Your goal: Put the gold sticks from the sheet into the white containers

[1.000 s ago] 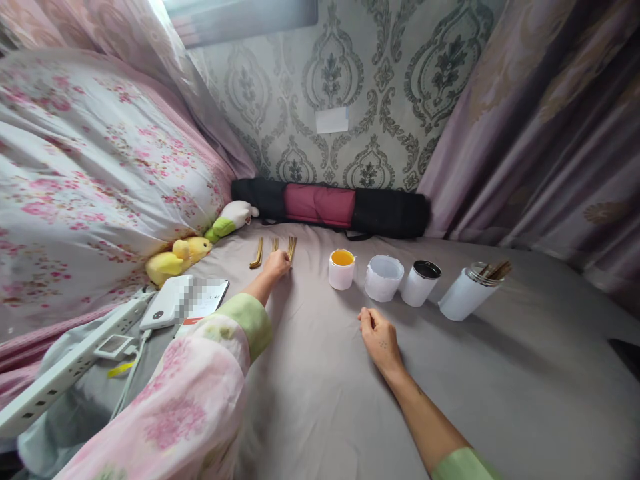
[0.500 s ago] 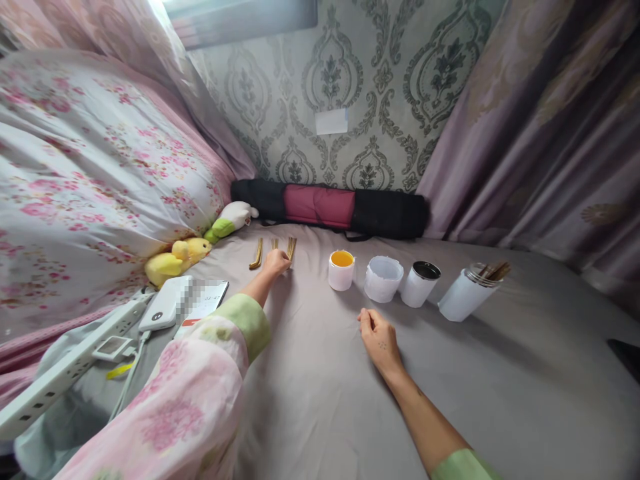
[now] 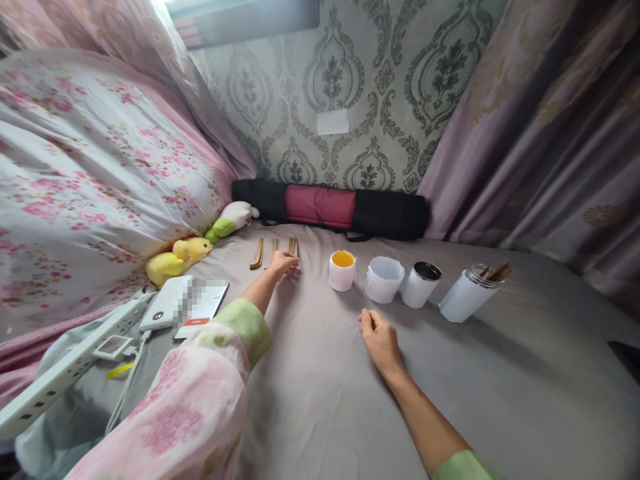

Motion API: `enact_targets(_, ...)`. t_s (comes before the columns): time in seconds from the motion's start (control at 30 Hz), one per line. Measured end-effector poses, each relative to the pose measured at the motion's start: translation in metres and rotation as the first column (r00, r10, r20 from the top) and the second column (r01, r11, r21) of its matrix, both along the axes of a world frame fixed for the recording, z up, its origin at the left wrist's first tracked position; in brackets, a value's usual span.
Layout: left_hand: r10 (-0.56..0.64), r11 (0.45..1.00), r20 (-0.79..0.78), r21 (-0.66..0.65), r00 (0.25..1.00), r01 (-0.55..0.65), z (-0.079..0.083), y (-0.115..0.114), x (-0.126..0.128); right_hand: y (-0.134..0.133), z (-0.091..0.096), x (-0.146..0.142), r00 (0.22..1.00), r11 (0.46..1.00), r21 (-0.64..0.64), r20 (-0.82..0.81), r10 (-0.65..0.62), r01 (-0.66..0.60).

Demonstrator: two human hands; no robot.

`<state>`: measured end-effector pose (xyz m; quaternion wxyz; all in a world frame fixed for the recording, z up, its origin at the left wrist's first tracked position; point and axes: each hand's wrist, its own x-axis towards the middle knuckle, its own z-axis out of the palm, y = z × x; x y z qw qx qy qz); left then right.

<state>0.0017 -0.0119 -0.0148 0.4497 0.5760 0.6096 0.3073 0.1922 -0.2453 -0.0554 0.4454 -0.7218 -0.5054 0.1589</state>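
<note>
I have the thin golden-brown sticks [image 3: 294, 245] in small bundles on the grey sheet [image 3: 310, 373], between nine and one o'clock from my left hand [image 3: 285, 263]; its fingers are bent, but I cannot tell whether they grip any. Toward three o'clock from that hand runs a row: orange-lined white cup [image 3: 342, 279], translucent tub [image 3: 385, 288], dark-mouthed white canister [image 3: 419, 292] and white jar [image 3: 460, 302] holding brown sticks [image 3: 497, 271]. At four o'clock my right hand [image 3: 379, 337] rests with fingers curled closed. The yellow plush bird [image 3: 167, 264] sits at nine, the black-and-maroon bag [image 3: 320, 205] at one.
</note>
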Motion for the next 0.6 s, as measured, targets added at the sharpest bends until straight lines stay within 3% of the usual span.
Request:
enact_targets(0.3, 0.082, 0.99, 0.406, -0.14, 0.91, -0.027, -0.007, -0.031, 0.009, 0.001, -0.001, 0.001, 1.0, 1.0, -0.003, -0.004, 0.008, -0.008)
enact_targets(0.6, 0.155, 0.981, 0.625, -0.186, 0.765, -0.047, -0.015, -0.061, 0.017, 0.0, -0.001, 0.001, 1.0, 1.0, 0.002, -0.003, 0.004, -0.004)
